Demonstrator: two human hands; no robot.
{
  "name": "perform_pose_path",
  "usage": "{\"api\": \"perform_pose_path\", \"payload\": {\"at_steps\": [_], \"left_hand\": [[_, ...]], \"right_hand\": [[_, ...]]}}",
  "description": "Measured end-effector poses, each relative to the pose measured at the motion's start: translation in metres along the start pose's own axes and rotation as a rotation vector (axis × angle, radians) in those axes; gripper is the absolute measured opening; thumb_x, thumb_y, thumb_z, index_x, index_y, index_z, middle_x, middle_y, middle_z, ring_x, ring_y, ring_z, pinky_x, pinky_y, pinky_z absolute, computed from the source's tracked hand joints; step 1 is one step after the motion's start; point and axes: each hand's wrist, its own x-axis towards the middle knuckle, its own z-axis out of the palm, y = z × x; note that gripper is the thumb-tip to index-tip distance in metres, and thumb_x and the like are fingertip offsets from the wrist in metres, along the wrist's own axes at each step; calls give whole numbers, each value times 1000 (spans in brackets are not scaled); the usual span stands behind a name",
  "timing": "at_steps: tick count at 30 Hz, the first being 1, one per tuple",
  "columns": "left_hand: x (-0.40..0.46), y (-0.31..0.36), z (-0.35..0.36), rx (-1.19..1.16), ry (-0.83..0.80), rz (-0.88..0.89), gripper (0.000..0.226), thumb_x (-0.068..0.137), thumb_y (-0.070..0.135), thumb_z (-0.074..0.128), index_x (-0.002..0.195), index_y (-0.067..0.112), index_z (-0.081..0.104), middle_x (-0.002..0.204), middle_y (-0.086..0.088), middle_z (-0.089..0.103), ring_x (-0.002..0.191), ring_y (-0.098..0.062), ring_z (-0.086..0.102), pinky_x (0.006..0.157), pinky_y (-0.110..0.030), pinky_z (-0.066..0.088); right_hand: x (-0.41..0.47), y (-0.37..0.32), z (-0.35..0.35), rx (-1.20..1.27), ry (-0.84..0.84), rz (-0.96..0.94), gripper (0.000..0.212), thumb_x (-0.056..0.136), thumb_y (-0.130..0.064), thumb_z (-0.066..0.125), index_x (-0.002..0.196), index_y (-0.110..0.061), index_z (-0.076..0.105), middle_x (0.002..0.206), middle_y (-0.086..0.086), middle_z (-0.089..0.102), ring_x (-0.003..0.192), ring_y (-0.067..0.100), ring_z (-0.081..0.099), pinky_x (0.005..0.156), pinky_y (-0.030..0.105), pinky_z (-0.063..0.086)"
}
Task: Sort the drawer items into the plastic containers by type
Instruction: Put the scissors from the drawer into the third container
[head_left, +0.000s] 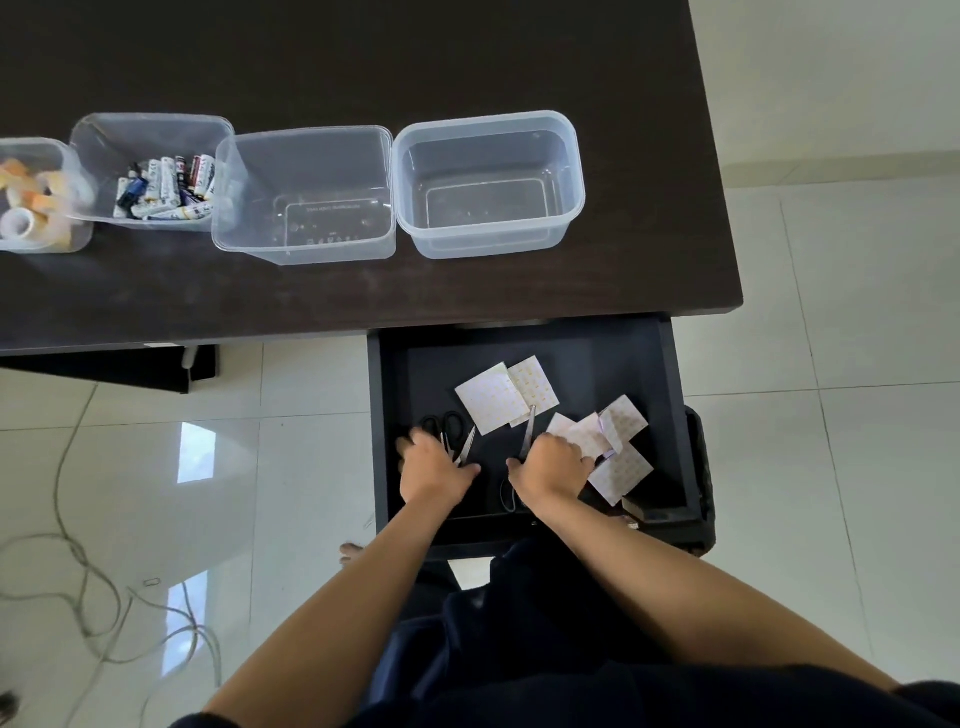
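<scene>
Below the surface (363, 291), both hands reach into the open drawer (670, 415): the left hand (434, 465) curls over black-handled scissors (451, 434), the right hand (553, 465) grips a second pair (529, 434), blades pointing away toward two empty containers (488, 184).

Two bare forearms come up from the lower edge of the frame toward the middle, with no sleeves, watch or rings on them. The left hand (434, 465) and the right hand (553, 465) wear no gloves. Between the arms, in the lower middle, dark navy clothing (519, 649) shows with soft folds. Bare toes (351, 552) appear just left of it.
</scene>
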Motion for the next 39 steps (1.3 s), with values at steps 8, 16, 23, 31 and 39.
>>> {"api": "perform_pose_path", "payload": {"at_steps": [8,16,23,31,39], "left_hand": [[1,-8,24,-10,23,-64,67,70,22,79,116,3,34,122,-15,54,118,-33,50,91,-44,48],[2,-12,20,-117,-12,-14,50,77,14,68,120,8,43,123,-14,52,108,-32,58,80,-37,49],[-1,-9,16,-141,-4,-3,40,79,12,63,117,8,50,114,-11,62,106,-31,59,84,-35,49],[-9,-8,6,-241,41,69,18,89,16,57,107,12,58,102,-8,65,87,-25,61,72,-30,49],[-34,-4,-42,-349,113,249,18,88,22,65,103,12,70,90,5,65,84,-12,59,75,-22,42]], "right_hand": [[3,-2,-7,248,-48,227,35,76,-34,65,102,-12,56,109,6,63,107,30,57,91,40,38],[-5,13,-2,272,-1,166,39,79,-36,59,107,-10,50,105,4,62,103,27,57,90,43,35],[-12,18,-15,424,-41,43,22,81,-28,60,91,-17,44,68,-12,50,74,18,56,90,40,42],[-18,20,-21,612,-18,-127,15,82,-22,62,92,-20,52,83,-12,56,83,10,57,77,29,49],[-26,16,-40,690,64,-437,12,84,-15,65,92,-21,58,89,-12,60,87,1,58,75,9,44]]}}
